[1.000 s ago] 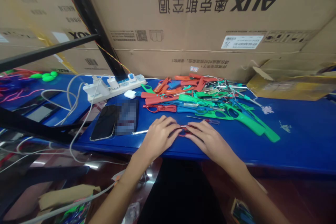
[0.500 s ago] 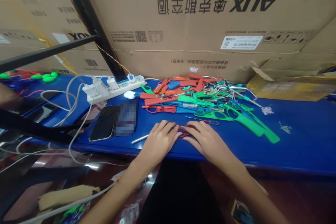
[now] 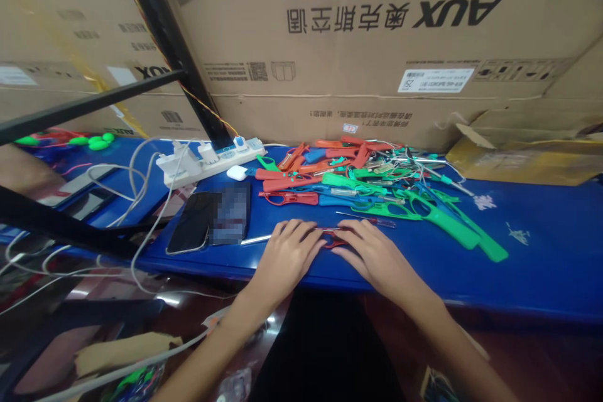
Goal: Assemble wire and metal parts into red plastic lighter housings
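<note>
Since half a second ago the thin metal strip (image 3: 257,239) sticking out from under my left hand (image 3: 286,254) has swung: its free end was dipping toward the table's near edge and now lies nearly level. My hands themselves have barely shifted, and my left fingers are a little flatter than a second ago.

The small red plastic piece (image 3: 332,239) lies on the blue table (image 3: 541,264) right between my two hands, mostly covered by them. Both hands rest palm down, close together, with the fingertips of my left hand and right hand (image 3: 374,256) meeting on the piece. Whether I am pinching it or only pressing on it, I cannot tell.

Just beyond my right fingers lies a slim screwdriver (image 3: 372,220) with a red handle. Further out from both hands spreads a pile of red, green and blue plastic tools (image 3: 358,173). To the left of my left hand are two phones (image 3: 191,223), side by side, and beyond them a white power strip (image 3: 211,156) with plugs and cables. A big cardboard box (image 3: 377,75) stands behind everything.
</note>
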`<state>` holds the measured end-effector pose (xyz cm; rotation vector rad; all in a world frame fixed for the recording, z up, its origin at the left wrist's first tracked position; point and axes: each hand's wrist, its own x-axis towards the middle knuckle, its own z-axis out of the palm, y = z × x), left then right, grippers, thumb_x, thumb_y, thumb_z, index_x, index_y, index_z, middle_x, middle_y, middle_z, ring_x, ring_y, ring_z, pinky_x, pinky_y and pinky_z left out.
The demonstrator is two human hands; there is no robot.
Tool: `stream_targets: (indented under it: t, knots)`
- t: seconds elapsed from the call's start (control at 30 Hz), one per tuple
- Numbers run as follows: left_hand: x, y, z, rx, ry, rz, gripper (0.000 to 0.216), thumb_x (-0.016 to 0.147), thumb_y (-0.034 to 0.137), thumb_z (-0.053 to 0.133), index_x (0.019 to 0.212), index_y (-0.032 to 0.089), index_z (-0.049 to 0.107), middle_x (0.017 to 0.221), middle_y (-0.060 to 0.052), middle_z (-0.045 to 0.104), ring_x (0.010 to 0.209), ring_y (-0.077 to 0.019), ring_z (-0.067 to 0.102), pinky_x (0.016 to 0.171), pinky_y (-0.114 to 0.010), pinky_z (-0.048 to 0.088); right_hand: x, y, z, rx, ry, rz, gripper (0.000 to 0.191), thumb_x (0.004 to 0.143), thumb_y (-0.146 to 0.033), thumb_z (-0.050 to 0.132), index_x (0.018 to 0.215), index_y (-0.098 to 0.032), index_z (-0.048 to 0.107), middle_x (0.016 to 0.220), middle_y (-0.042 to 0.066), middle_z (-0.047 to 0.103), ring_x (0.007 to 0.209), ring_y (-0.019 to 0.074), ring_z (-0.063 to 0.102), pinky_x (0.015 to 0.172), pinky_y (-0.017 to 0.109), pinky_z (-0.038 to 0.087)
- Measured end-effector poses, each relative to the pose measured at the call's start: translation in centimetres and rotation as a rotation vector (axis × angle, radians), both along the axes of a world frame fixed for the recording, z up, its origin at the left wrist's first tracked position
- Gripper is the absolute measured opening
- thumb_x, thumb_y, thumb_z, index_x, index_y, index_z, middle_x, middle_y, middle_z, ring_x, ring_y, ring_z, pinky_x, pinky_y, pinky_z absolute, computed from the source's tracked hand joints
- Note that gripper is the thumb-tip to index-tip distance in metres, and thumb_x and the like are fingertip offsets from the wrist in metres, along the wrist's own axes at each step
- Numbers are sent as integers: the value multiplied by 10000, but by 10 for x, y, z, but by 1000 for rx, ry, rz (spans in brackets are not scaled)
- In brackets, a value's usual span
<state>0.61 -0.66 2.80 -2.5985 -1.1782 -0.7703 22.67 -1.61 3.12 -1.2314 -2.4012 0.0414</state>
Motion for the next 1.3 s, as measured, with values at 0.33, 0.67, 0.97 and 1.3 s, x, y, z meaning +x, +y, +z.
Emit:
stream_targets:
  t: [0.33, 0.67, 0.97, 1.3]
  knots:
    - [-2, 0, -1, -198, -173, 52, 226, 1021, 289, 577, 1203, 177, 650, 1151, -76, 732, 1068, -234, 640, 882, -390, 473, 0, 0, -8, 44, 132, -87, 297, 1063, -351, 465, 1207, -177, 658, 1160, 100, 743, 1041, 252, 711, 923, 414, 588]
    - [-5, -3, 2, -268, -293, 136, 146, 949, 363, 695, 1002, 240, 755, 1119, -24, 753, 1030, -221, 642, 840, -387, 455, 0, 15, 20, -117, -32, -50, 222, 1052, -272, 492, 1031, -230, 709, 1089, 39, 730, 924, 179, 729, 774, 275, 555]
    - [-8, -8, -3, -240, -302, 162, 141, 993, 290, 630, 1022, 234, 757, 1101, -19, 754, 997, -221, 637, 831, -400, 466, -4, 15, 11, -66, 22, -106, 206, 1046, -300, 511, 1042, -238, 707, 1045, 17, 761, 877, 196, 736, 693, 274, 493]
    - [-10, -8, -1, -334, -440, 71, 128, 1034, 274, 558, 1063, 234, 676, 1111, -27, 730, 1033, -193, 650, 947, -379, 439, -11, 15, 3, 42, 25, -118, 270, 1082, -335, 421, 1075, -242, 674, 1005, 19, 783, 769, 176, 744, 557, 248, 383]
